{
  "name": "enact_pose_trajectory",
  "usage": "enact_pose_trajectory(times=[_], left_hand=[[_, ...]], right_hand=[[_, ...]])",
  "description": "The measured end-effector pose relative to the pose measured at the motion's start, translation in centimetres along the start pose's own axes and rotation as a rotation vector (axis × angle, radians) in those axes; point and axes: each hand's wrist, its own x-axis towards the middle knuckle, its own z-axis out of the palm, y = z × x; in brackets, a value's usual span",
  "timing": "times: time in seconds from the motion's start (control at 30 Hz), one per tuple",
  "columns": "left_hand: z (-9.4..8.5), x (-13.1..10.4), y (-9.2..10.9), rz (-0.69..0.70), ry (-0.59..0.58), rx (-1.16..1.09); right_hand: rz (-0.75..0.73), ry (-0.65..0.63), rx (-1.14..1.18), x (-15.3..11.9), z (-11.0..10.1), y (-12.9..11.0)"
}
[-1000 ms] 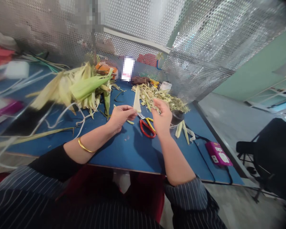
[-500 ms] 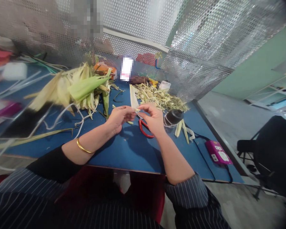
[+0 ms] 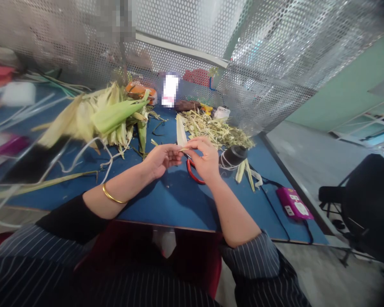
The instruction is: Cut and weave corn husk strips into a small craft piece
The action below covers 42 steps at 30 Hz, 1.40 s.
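Note:
A pale strip of corn husk [image 3: 181, 131] stands up from between my fingertips, its wide end pointing away from me. My left hand [image 3: 162, 160] pinches its near end, the other fingers curled. From the right, my right hand [image 3: 205, 160] pinches the same end, so the fingertips of both hands meet. Below and partly behind my right hand lie scissors with red handles [image 3: 193, 174]; their blades are mostly hidden. Close by on the right is a black spool [image 3: 233, 157] wound with white string. Narrow husk strips [image 3: 245, 171] lie beside it.
A heap of corn husks [image 3: 112, 115] covers the left of the blue table [image 3: 179, 204]. Shredded husk scraps [image 3: 214, 130] are piled at the back. A dark tablet-like slab [image 3: 35, 164] and white cable lie left, a purple packet [image 3: 293, 204] right. Perforated sheeting [image 3: 185, 47] closes the back.
The husk strip has turned slightly more upright, and its pinched end has folded in between my fingers. My hands have barely shifted. The other things stay in place.

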Motion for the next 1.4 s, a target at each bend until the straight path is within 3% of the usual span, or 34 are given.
enact_pose_trajectory(times=[0.23, 0.4, 0.7, 1.0, 1.4], left_hand=[[0.1, -0.3, -0.2, 0.156, 0.009, 0.086], [0.3, -0.4, -0.5, 0.326, 0.044, 0.211], [0.3, -0.4, -0.8, 0.450, 0.067, 0.323], [0.1, -0.1, -1.1, 0.419, 0.034, 0.363], [0.0, -0.2, -0.3, 0.192, 0.041, 0.144]], right_hand=[[0.060, 0.043, 0.066, 0.0, 0.2, 0.2], [0.213, 0.046, 0.105, 0.0, 0.4, 0.4], [0.306, 0.088, 0.129, 0.0, 0.5, 0.0], [0.369, 0.126, 0.167, -0.1, 0.8, 0.7], [0.084, 0.032, 0.023, -0.3, 0.4, 0.2]])
